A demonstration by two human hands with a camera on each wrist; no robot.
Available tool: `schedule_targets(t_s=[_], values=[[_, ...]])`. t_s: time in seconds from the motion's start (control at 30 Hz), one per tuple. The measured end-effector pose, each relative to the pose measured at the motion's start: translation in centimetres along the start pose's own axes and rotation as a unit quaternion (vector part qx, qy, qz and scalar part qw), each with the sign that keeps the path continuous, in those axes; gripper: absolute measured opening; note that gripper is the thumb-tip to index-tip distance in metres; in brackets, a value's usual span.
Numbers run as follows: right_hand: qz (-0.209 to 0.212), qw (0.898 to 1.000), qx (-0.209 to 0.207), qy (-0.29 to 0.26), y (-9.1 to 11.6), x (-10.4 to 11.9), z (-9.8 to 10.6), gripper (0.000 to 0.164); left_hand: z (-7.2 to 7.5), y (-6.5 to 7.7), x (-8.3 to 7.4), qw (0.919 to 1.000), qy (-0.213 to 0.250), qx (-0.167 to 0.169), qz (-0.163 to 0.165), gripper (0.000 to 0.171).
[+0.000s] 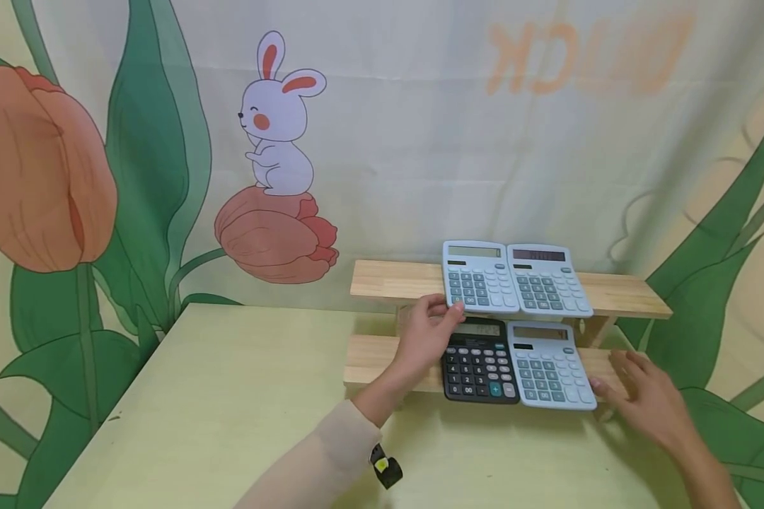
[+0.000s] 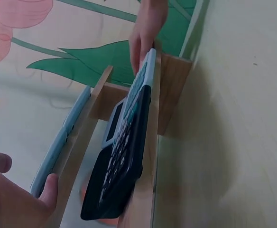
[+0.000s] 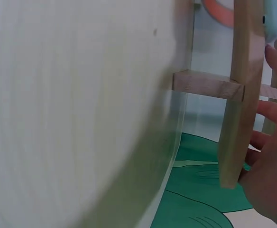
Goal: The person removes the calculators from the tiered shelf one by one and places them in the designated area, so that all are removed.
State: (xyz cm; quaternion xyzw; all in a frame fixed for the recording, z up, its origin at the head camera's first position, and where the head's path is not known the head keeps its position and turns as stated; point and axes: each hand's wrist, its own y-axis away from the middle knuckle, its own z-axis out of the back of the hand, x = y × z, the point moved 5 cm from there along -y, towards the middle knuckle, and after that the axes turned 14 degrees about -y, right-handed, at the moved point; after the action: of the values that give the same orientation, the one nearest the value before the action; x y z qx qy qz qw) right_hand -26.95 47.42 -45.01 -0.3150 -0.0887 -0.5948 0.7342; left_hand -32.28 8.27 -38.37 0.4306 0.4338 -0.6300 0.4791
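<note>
My left hand point(image 1: 424, 331) is at the lower left corner of a light blue calculator point(image 1: 480, 276) on the upper shelf. Its thumb point(image 2: 50, 191) touches the calculator's bottom edge, with the other fingers bent by the left side. A second light blue calculator point(image 1: 550, 280) lies beside it, edges close together. On the lower shelf sit a black calculator point(image 1: 479, 362) and, to its right, another light blue calculator point(image 1: 552, 365). My right hand point(image 1: 651, 399) has its thumb at that one's right edge, its fingers spread over the shelf's end.
The wooden rack has an upper shelf point(image 1: 395, 280) and a lower shelf point(image 1: 371, 359), and stands on a pale table point(image 1: 229, 396). Behind it hangs a cloth backdrop point(image 1: 395, 141) printed with tulips and a rabbit. A dark strap point(image 1: 385, 468) hangs at the left sleeve.
</note>
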Motion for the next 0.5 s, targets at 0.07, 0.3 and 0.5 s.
schedule_targets(t_s=[0.07,0.3,0.5], values=[[0.009,1.000,-0.003,0.018,0.1,-0.2,-0.4,0.072,-0.3,-0.2,0.0,0.9996,0.024,-0.011,0.010,0.062],[0.016,0.999,-0.023,0.026,0.4,-0.4,-0.9,0.068,-0.5,-1.0,0.1,0.9949,0.072,-0.052,0.047,0.052],[0.013,0.999,-0.026,0.023,0.4,-0.8,-0.8,0.069,-0.3,-1.9,0.5,0.9869,0.135,-0.070,0.053,0.040]])
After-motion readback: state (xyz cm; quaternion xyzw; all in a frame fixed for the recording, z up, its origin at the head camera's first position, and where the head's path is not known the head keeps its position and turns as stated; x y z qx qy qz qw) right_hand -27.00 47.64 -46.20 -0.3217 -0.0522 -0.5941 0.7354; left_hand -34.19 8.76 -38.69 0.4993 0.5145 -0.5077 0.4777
